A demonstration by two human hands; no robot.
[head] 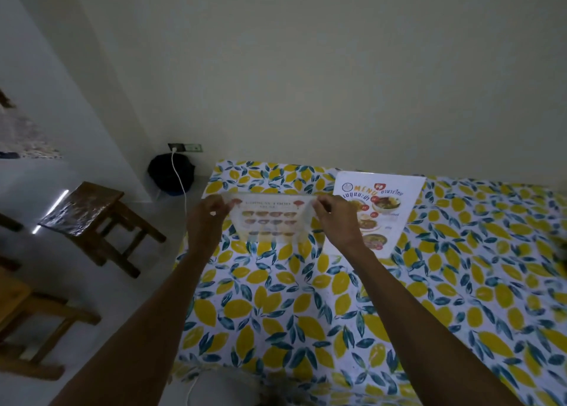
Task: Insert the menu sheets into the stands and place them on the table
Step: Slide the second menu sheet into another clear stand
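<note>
Both hands, left hand [206,218] & right hand [335,218], pinch upper corners of clear stand [270,221] w/ menu sheet inside, upright at far left of table [306,313]; two-sided grip likely keeps it square. Second menu [379,212] stands just beside, to the right.

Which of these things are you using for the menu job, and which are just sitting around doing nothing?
For the job:
- clear stand with a menu sheet, held at its top corners by the left hand and right hand
- second menu, beside it
- lemon-print table

Just lying about:
- wooden stool
- black bag by the wall
- white cable
</note>
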